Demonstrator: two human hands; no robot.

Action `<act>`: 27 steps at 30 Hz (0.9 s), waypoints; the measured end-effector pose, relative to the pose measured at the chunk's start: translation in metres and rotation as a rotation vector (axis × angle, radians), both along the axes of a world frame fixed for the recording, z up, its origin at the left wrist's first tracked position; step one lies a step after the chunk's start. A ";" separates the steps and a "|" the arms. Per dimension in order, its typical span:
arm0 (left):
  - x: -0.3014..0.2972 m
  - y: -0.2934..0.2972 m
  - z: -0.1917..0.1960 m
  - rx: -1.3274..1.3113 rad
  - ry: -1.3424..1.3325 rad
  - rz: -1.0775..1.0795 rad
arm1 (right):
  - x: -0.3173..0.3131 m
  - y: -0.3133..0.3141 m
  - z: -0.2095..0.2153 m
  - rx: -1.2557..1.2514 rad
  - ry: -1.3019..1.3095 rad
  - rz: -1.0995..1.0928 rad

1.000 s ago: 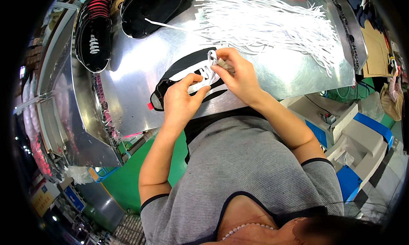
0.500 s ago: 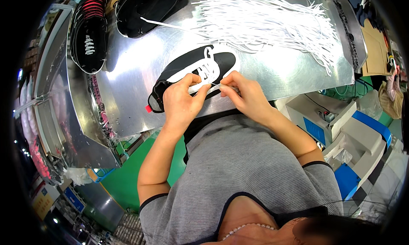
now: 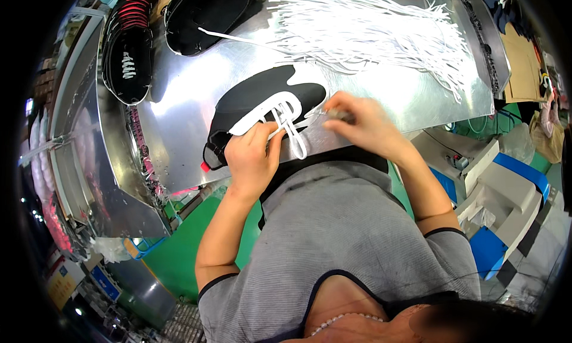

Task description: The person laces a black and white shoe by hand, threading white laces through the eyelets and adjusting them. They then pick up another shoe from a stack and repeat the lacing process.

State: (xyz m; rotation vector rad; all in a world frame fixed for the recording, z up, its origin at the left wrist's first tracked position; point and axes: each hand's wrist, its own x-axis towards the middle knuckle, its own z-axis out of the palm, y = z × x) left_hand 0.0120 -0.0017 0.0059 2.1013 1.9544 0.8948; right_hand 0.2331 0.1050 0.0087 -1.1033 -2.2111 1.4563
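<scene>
Head view: a black shoe (image 3: 262, 107) with a white side stripe lies on the shiny metal counter (image 3: 381, 92), close to its near edge and directly in front of the person. The long axis of the shoe runs from near-left to far-right, with the rounded end toward the far right. The left hand (image 3: 253, 158) rests on the near side of the shoe, fingers curled down against the upper and pressing on the white lace (image 3: 292, 131) where it crosses the eyelets; a loose loop of that lace hangs off the shoe toward the near edge of the counter. The right hand (image 3: 357, 122) is just beside the shoe on its right, fingers pinched closed on a thin strand that leads back left to the lacing area; the picture is slightly blurred there, so whether the pinch holds only the lace tip or a small tool as well cannot be told. The governing relation: the lacing area lies to the left of the right-hand fingers and just beyond the left-hand fingers, so the left hand is the nearer one and is already in contact, while the right hand stands off along the line of the strand, roughly across the long axis of the shoe. A large spread of loose white laces (image 3: 381, 33) lies on the far side of the counter, well apart from both hands. Further black shoes (image 3: 128, 63) sit at the far left, one on the curved side shelf.
</scene>
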 end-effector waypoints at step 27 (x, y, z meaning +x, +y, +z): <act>-0.006 -0.009 0.000 -0.001 -0.047 -0.144 | -0.042 0.065 0.084 0.090 0.761 -0.276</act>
